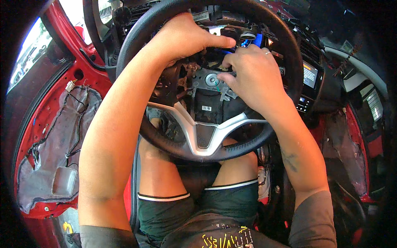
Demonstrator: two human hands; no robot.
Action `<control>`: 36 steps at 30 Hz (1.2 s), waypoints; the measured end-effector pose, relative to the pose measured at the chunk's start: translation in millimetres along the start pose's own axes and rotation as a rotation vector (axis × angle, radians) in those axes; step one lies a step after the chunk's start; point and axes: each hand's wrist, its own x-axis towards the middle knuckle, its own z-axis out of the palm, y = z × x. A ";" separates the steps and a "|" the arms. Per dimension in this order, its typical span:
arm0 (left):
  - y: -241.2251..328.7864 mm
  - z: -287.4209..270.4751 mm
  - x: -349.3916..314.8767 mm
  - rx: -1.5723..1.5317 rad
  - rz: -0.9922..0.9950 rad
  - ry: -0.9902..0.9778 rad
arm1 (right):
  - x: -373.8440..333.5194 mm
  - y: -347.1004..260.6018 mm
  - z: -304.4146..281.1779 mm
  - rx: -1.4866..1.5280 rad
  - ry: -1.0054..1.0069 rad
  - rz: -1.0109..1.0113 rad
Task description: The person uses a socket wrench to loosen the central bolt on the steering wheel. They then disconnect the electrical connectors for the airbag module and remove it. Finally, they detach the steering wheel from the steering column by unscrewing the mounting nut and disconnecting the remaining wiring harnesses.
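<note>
Filling the centre of the frame, the black steering wheel (165, 140) has its hub (211, 80) stripped bare. Left hand (188, 37) clenches the upper rim, while the right hand (252, 74), just right of the hub, pinches a small blue part (250, 42) with its grip.

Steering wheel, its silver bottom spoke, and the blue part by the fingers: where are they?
steering wheel (132, 45), head view, on its black left rim.
silver spoke (204, 138), head view, lower centre.
blue part (257, 40), head view, beside the right hand's knuckles.

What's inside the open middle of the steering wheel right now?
Inside the steering wheel, a grey metal hub plate and dark wiring show. The right hand and left hand cover the upper part, beside a blue piece.
</note>
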 end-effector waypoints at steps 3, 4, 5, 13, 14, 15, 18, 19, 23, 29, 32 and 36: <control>45.6 -16.5 -10.5 -0.165 -0.166 -0.132 | 3.3 0.4 5.5 -0.001 0.014 0.065; 43.2 -19.7 -7.4 -0.134 -0.200 -0.127 | 3.9 0.3 6.6 0.029 0.040 0.068; 41.2 -22.2 -4.2 -0.105 -0.232 -0.127 | 4.3 0.2 7.4 0.059 0.066 0.072; 14.5 -1.0 -3.4 -0.084 -0.088 0.085 | -5.1 17.1 -20.5 0.359 0.320 0.304; 28.8 -2.4 -6.9 -0.099 -0.127 0.111 | -6.1 22.0 -14.8 0.577 0.456 0.374; 37.1 -1.2 -8.4 -0.115 -0.165 0.137 | -10.6 21.0 -10.0 0.461 0.435 0.343; 9.0 -2.1 -5.3 -0.091 -0.190 0.074 | -12.0 -4.0 -12.2 0.182 0.355 0.359; 6.2 -3.6 -2.8 -0.079 -0.173 0.038 | -12.8 -1.2 -10.6 0.214 0.333 0.398; 1.2 4.4 -1.6 -0.078 0.017 0.144 | -2.7 10.7 -11.1 0.414 0.058 0.642; 3.0 -3.7 -0.8 -0.098 -0.155 -0.005 | 26.0 38.0 17.7 0.817 0.206 0.576; 12.0 -12.9 -5.6 -0.198 -0.092 -0.166 | 28.2 41.2 25.8 0.850 0.295 0.656; -6.4 -6.9 4.6 0.325 -0.091 -0.019 | 26.5 28.1 24.6 0.913 0.380 0.564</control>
